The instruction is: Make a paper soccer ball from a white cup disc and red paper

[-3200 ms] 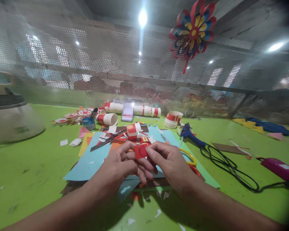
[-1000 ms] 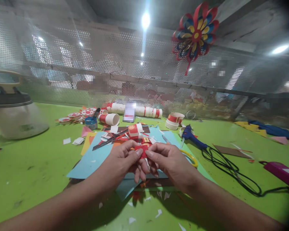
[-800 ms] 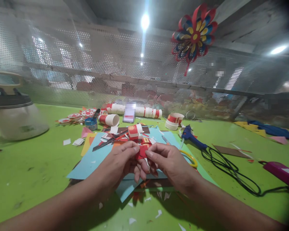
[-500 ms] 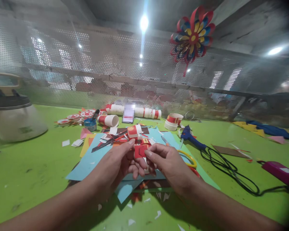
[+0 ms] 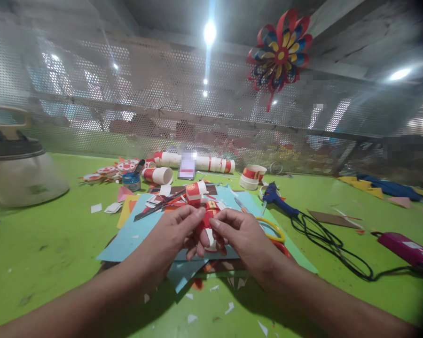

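Observation:
Over the light blue paper (image 5: 123, 244), my left hand (image 5: 178, 230) and my right hand (image 5: 238, 232) meet with their fingertips closed on a small red and white paper piece (image 5: 207, 218). It looks like part of a cut paper cup. Left thumb and index finger pinch its upper left side; the right ones pinch its right side. Fingers hide much of its lower part. Just beyond stands a red and white paper cup piece (image 5: 196, 190). Yellow-handled scissors (image 5: 272, 229) lie beside my right hand, partly covered by it.
A blue glue gun (image 5: 277, 196) with a black cord lies at right, near a magenta box (image 5: 407, 246). A blue jar (image 5: 131, 180), a long tube of joined cups (image 5: 211, 163) and a phone (image 5: 187, 165) stand behind. A large translucent container (image 5: 24, 180) is at left.
My left thumb and index finger have moved in toward the right onto the red piece's upper edge. The piece now shows less of its flat red face. My right hand keeps its pinch.

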The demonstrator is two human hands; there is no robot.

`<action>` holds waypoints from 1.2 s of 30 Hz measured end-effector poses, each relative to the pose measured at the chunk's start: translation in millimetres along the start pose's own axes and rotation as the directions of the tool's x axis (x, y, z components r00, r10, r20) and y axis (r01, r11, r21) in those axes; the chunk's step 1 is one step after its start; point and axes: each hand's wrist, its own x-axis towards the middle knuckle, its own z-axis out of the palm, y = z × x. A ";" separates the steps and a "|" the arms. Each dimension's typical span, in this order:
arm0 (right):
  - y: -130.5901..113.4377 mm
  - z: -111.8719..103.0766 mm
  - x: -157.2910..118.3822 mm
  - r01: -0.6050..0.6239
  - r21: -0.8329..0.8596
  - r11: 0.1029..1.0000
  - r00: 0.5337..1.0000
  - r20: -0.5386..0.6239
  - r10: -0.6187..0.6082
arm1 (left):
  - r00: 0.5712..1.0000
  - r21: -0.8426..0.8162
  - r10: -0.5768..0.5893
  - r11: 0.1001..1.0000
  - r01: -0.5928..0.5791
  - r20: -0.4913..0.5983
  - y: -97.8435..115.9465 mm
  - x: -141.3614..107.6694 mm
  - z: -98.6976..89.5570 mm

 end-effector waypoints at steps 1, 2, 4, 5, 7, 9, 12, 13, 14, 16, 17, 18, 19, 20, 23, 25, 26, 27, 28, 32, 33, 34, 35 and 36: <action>0.2 0.1 -0.2 0.001 -0.001 1.000 1.000 0.004 -0.001 | 1.000 0.041 -0.005 0.999 0.006 -0.028 0.4 0.2 0.6; 0.2 0.4 -0.4 0.004 -0.003 1.000 1.000 0.007 -0.004 | 0.999 0.078 -0.006 0.997 0.010 -0.054 0.6 0.4 1.1; 0.1 1.1 -0.7 -0.002 0.000 1.000 1.000 0.011 0.002 | 0.997 0.125 -0.003 0.992 0.014 -0.081 0.8 1.0 1.5; -0.1 1.5 -0.8 -0.010 0.004 1.000 1.000 0.008 0.010 | 0.997 0.137 -0.003 0.991 0.014 -0.082 0.8 1.3 1.5; -0.8 2.4 -0.9 -0.023 0.011 1.000 1.000 0.001 0.023 | 0.997 0.151 -0.004 0.988 0.015 -0.076 0.9 1.7 1.3; -1.4 3.3 -0.7 -0.022 0.009 1.000 1.000 -0.002 0.022 | 0.998 0.156 -0.007 0.988 0.018 -0.068 1.4 1.7 1.2; -0.4 4.2 0.1 -0.001 0.031 1.000 1.000 0.004 0.001 | 0.998 0.136 -0.013 0.990 0.023 -0.069 2.9 1.1 1.5; 0.6 4.4 0.4 0.003 0.048 0.999 1.000 0.010 -0.004 | 0.997 0.126 -0.017 0.992 0.026 -0.072 3.3 1.0 1.7; 1.7 4.4 0.8 0.008 0.066 0.998 1.000 0.019 -0.009 | 0.997 0.122 -0.016 0.992 0.025 -0.076 3.7 0.8 1.8; 3.8 4.0 1.5 0.013 0.091 0.996 0.999 0.045 -0.017 | 0.997 0.128 -0.007 0.992 0.017 -0.074 4.1 0.7 2.0; 4.6 3.5 1.9 0.012 0.094 0.995 0.998 0.058 -0.017 | 0.998 0.133 -0.002 0.991 0.012 -0.069 4.2 0.6 2.2; 5.0 2.7 2.2 0.011 0.093 0.996 0.997 0.069 -0.017 | 0.998 0.138 0.002 0.990 0.007 -0.064 4.3 0.6 2.3; 5.1 1.9 2.6 0.010 0.089 0.996 0.997 0.078 -0.017 | 0.998 0.140 0.007 0.990 0.001 -0.058 4.4 0.5 2.4; 5.0 0.9 2.9 0.009 0.084 0.996 0.996 0.085 -0.016 | 0.999 0.140 0.009 0.990 -0.002 -0.052 4.5 0.4 2.6; 3.7 -1.4 3.6 0.009 0.071 0.997 0.995 0.101 -0.016 | 0.999 0.146 0.014 0.989 -0.008 -0.038 4.4 0.5 2.2; 2.7 -1.9 3.5 0.013 0.062 0.998 0.994 0.107 -0.020 | 1.000 0.148 0.005 0.989 0.000 -0.030 3.6 0.8 1.0; 2.3 -1.8 3.2 0.018 0.058 0.998 0.994 0.109 -0.024 | 1.000 0.143 -0.001 0.990 0.005 -0.023 3.0 1.0 0.3; 1.9 -1.5 2.7 0.025 0.055 0.998 0.994 0.109 -0.031 | 1.000 0.131 -0.006 0.991 0.008 -0.016 2.4 1.1 -0.5; 1.5 -1.2 2.2 0.034 0.052 0.998 0.994 0.107 -0.039 | 1.000 0.114 -0.009 0.993 0.009 -0.006 1.7 1.2 -1.2; -0.4 0.0 0.2 0.077 0.043 0.996 0.994 0.070 -0.080 | 0.999 0.038 -0.012 0.999 0.011 0.037 -0.3 1.5 -2.5; -0.7 0.2 0.0 0.088 0.040 0.995 0.994 0.057 -0.090 | 0.999 0.034 -0.009 0.999 0.008 0.038 -0.5 1.5 -2.3; -1.0 0.3 -0.1 0.097 0.037 0.995 0.994 0.045 -0.099 | 0.999 0.037 -0.001 0.999 -0.001 0.034 -0.7 1.5 -2.1; -1.2 0.4 -0.1 0.105 0.032 0.994 0.994 0.035 -0.106 | 1.000 0.045 0.010 0.999 -0.011 0.025 -0.8 1.5 -1.8; -1.3 0.5 0.0 0.112 0.027 0.993 0.993 0.028 -0.113 | 1.000 0.057 0.021 0.998 -0.022 0.017 -0.9 1.5 -1.5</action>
